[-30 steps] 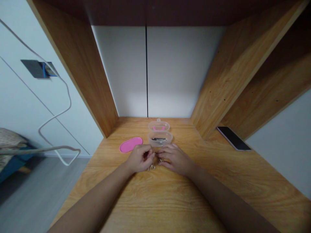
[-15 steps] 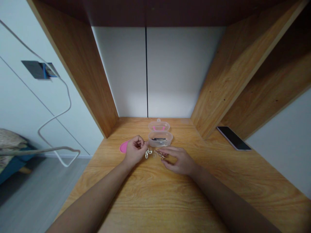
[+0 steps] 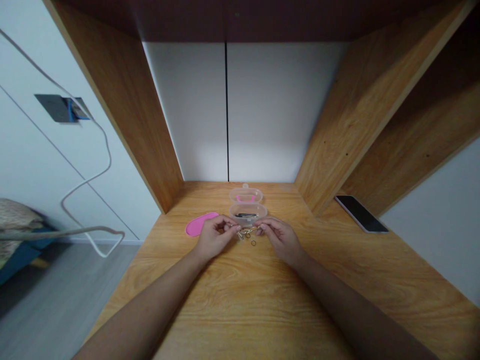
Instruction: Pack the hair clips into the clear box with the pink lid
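My left hand (image 3: pixel 215 237) and my right hand (image 3: pixel 281 240) meet in front of a clear plastic box on the wooden desk (image 3: pixel 240 305). Between their fingertips runs a small gold-coloured metal chain or linked clip (image 3: pixel 247 231), and both hands pinch it. A small dark ring (image 3: pixel 253 243) lies just below it on the desk. The clear box (image 3: pixel 247 211) has two parts: the near one (image 3: pixel 247 212) holds a dark metal item, and the far one (image 3: pixel 245 195) shows a pink piece. A pink oval lid or pad (image 3: pixel 197 226) lies just beyond my left hand.
A black smartphone (image 3: pixel 360 213) lies at the desk's right edge. Wooden side panels (image 3: pixel 146 135) and a white back panel (image 3: pixel 277 110) enclose the desk. Left of the desk, a white cable (image 3: pixel 107 160) hangs from a wall socket (image 3: pixel 60 108).
My hands have moved together, with the left one lower and nearer the right. The metal pieces that dangled by my left hand now stretch between both hands' fingertips.
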{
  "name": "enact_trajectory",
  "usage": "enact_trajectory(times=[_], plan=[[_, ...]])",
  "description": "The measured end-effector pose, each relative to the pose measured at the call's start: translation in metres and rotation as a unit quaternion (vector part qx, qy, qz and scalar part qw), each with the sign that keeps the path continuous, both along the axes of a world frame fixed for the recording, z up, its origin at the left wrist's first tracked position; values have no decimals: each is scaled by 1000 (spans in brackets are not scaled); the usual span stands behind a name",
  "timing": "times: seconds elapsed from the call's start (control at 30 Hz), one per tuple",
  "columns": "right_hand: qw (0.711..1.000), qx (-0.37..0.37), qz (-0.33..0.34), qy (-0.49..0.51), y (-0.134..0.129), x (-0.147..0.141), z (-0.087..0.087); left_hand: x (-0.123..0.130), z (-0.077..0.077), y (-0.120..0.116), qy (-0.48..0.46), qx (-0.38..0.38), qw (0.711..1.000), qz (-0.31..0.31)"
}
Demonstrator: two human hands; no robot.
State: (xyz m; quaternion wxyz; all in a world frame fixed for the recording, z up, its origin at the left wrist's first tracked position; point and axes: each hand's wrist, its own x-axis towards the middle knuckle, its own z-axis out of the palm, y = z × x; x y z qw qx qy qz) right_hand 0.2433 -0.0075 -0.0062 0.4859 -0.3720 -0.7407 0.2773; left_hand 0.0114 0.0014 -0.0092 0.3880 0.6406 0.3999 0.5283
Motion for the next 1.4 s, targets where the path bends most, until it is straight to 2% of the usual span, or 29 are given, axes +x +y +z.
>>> enact_trajectory(times=[0.1,0.17,0.3,0.37,0.5,0.6,0.73,0.87,1.03,1.17,1.27,1.4], plan=[[999,24,-28,26,1,2,1,1,0,-1,-5,-16,1000,7],[998,15,-43,52,1,3,1,2,0,-2,-23,-36,999,-7],[997,-13,-64,32,-2,4,0,5,2,-3,-61,-72,992,-89],[998,-13,-68,11,-4,5,0,5,3,-3,-26,-68,991,-108],[999,0,-53,5,-6,6,-3,3,1,-2,54,-41,992,-104],[998,16,-56,39,-5,6,-7,4,-4,-1,2,-72,992,-108],[990,50,-103,81,-6,5,-6,5,-9,1,-68,-96,986,-115],[987,91,-125,35,-7,5,2,8,-7,1,-117,-92,976,-157],[988,118,-94,-19,-7,5,9,14,-5,-4,-137,-104,962,-211],[992,111,-63,-19,-7,4,11,17,-4,-8,-110,-130,954,-245],[993,89,-73,-5,-7,3,7,18,-3,-10,-83,-140,952,-259],[995,33,-89,39,-6,1,2,18,-3,-10,-93,-140,950,-262]])
